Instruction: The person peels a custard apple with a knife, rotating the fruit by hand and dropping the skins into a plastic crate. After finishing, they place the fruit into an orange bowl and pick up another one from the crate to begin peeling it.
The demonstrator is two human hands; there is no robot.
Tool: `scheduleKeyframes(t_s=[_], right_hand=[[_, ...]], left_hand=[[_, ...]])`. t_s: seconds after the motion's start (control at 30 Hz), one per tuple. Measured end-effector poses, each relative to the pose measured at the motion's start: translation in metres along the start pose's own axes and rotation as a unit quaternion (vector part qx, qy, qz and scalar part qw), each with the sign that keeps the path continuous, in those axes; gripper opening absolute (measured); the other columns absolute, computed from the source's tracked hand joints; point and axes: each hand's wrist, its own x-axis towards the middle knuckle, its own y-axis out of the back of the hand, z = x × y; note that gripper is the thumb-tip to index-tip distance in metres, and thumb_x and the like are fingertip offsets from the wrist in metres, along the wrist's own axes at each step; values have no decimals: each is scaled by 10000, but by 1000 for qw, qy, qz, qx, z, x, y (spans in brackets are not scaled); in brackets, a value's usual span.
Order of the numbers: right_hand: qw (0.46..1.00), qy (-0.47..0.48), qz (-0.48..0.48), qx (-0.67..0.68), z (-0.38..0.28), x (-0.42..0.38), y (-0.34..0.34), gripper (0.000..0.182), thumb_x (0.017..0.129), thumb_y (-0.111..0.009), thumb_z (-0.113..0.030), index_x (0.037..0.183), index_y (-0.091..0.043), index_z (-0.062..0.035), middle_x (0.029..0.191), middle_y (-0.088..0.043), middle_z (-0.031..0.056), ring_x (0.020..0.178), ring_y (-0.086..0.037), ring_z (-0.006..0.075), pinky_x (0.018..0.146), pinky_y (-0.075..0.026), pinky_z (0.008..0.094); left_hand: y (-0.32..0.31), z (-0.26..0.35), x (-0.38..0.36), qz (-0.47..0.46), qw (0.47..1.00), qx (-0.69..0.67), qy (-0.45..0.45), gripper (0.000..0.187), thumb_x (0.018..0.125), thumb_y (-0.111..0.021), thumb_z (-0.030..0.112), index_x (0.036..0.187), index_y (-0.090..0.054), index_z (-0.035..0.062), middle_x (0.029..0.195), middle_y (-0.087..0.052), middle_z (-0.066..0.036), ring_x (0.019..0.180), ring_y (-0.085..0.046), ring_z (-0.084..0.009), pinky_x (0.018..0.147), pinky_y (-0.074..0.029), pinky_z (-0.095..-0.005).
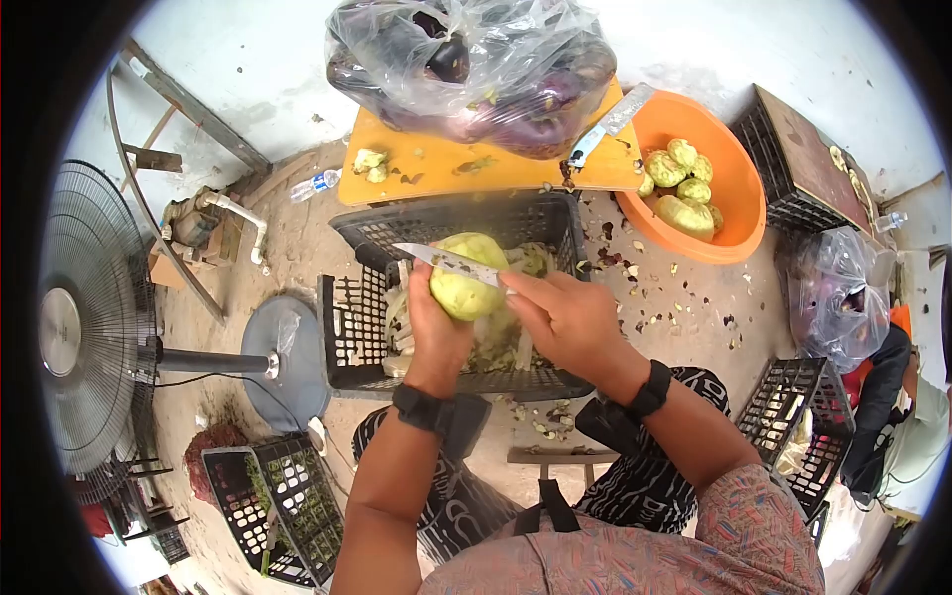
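Over a black plastic crate [352, 319], my left hand [434, 337] cups a round, pale yellow-green peeled eggplant [464, 296] from its left and underside. My right hand [570, 319] grips a knife [448, 261] whose handle is mostly hidden in the fingers. The blade lies across the top of the eggplant, its tip pointing left past the left fingertips. Small dark specks stick to the blade. Beneath the hands, pale peelings and scraps [503, 342] lie in the crate.
Behind the crate, a yellow board [416, 164] carries a bag of purple eggplants [516, 114] and a cleaver [610, 127]. An orange basin [739, 213] holds several peeled eggplants. A standing fan [89, 317] is at left; another person's leg [878, 407] shows at right.
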Motion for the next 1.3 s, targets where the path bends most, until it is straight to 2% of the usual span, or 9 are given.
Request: scheduleKeyframes(t_s=[0.07,0.2,0.3,0.37,0.47,0.9,0.97,1.23,1.3], right_hand=[[1000,3,-1,-5,0,2,0,241,857,-677,-186,1092,-703,-142,668,-602,87,546,-594,270,479,-456,362],[1000,1,3,2,1,3,-5,246,860,-673,-188,1097,-699,-127,696,-630,99,559,-610,274,491,-474,365],[1000,3,7,8,2,4,-10,248,863,-668,-188,1100,-696,-121,706,-639,106,565,-616,278,499,-482,368],[1000,-4,6,5,2,4,-12,249,864,-665,-187,1102,-695,-118,706,-640,108,565,-616,280,503,-485,370],[1000,-14,5,6,2,6,-15,247,867,-658,-190,1099,-694,-112,716,-643,112,581,-622,282,516,-490,375],[999,-30,-21,-16,0,0,-9,252,877,-643,-205,1108,-690,-115,733,-635,111,604,-620,296,531,-491,384],[998,-41,-30,-21,0,-1,-7,253,881,-639,-206,1110,-690,-113,728,-633,111,608,-622,299,535,-494,385],[998,-64,5,-2,17,10,-20,249,882,-632,-203,1095,-692,-89,768,-658,131,642,-633,316,581,-507,399],[997,-72,6,3,15,11,-18,253,881,-631,-202,1099,-688,-88,769,-656,129,646,-632,321,591,-509,401]], left_hand=[[-1,-3,0,25,1000,3,7,496,971,-328,405,1275,-508,55,1236,-599,-117,1151,-576,-279,1001,-448,-435],[1,-4,4,32,999,4,2,492,970,-330,402,1253,-523,48,1222,-606,-119,1142,-580,-273,992,-451,-420],[7,-7,5,22,999,12,-27,478,976,-343,402,1234,-535,48,1204,-615,-114,1128,-586,-260,981,-454,-408],[7,-8,4,-10,1000,9,-19,316,1014,-358,310,1208,-476,89,1173,-588,-93,1095,-579,-226,951,-466,-387],[5,-10,3,21,999,25,-22,448,990,-361,393,1223,-539,54,1188,-620,-99,1109,-592,-241,975,-452,-382],[4,5,3,7,1000,-23,-8,378,993,-400,365,1241,-501,98,1216,-582,-88,1131,-565,-237,968,-456,-386],[10,1,6,43,999,0,-27,384,991,-400,358,1244,-496,85,1222,-581,-88,1133,-566,-243,978,-453,-392],[5,-9,0,20,996,66,-52,331,987,-380,325,1202,-496,103,1178,-585,-81,1124,-567,-231,946,-469,-370],[4,-8,0,36,998,47,-3,465,959,-377,453,1253,-528,126,1230,-596,-82,1127,-577,-259,953,-464,-445]])
